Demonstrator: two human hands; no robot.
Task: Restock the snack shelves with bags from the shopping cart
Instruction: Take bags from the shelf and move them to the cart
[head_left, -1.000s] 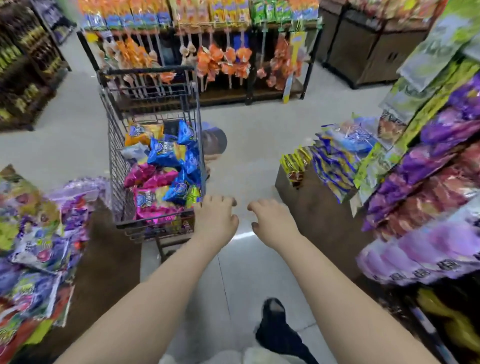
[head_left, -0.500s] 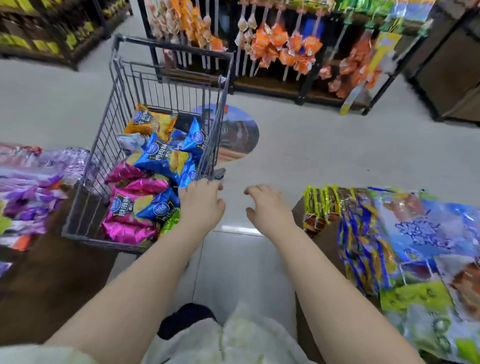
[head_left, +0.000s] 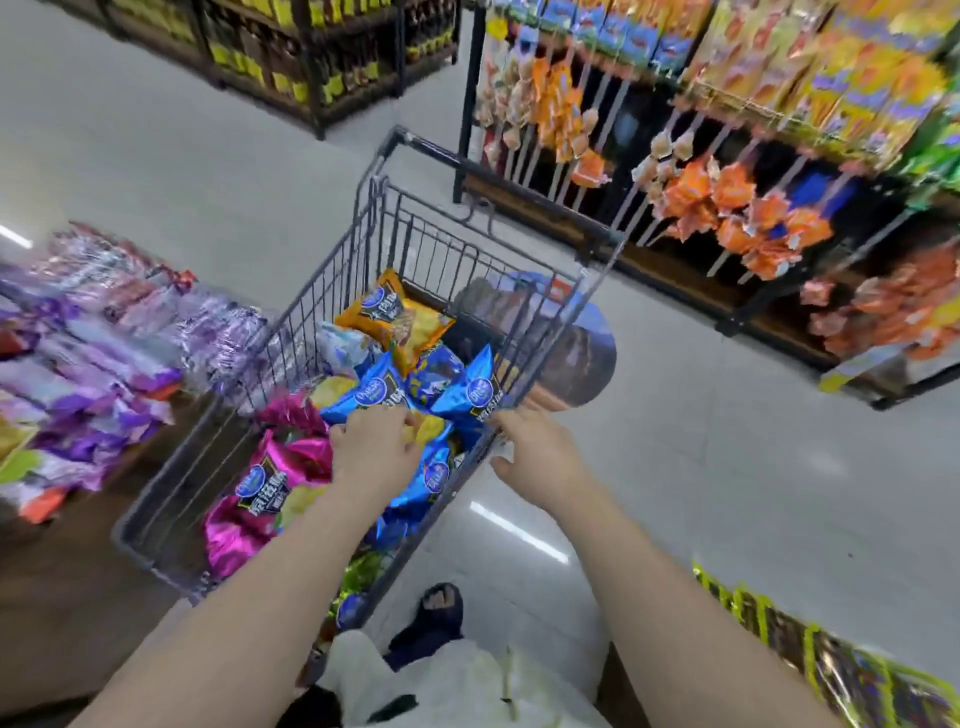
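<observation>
A grey wire shopping cart (head_left: 332, 275) stands in front of me, filled with snack bags: blue ones (head_left: 470, 389), a pink one (head_left: 260, 493) and an orange one (head_left: 389, 312). My left hand (head_left: 371, 447) is inside the cart with its fingers spread on top of a blue bag (head_left: 374, 395); no grip shows. My right hand (head_left: 540, 452) is at the cart's right rim, fingers apart, fingertips touching the wire. A snack shelf with purple and pink bags (head_left: 93, 364) lies to the cart's left.
A rack hung with orange snack packets (head_left: 727, 208) stands behind and right of the cart. Dark shelves (head_left: 311, 62) line the far aisle. Yellow-green bags (head_left: 831, 670) fill a low display at bottom right. My foot (head_left: 436, 613) is on the grey floor by the cart.
I have stepped closer and turned towards the cart. My left hand has moved from the cart's corner into it, onto the blue bags. My right hand has come up to the rim.
</observation>
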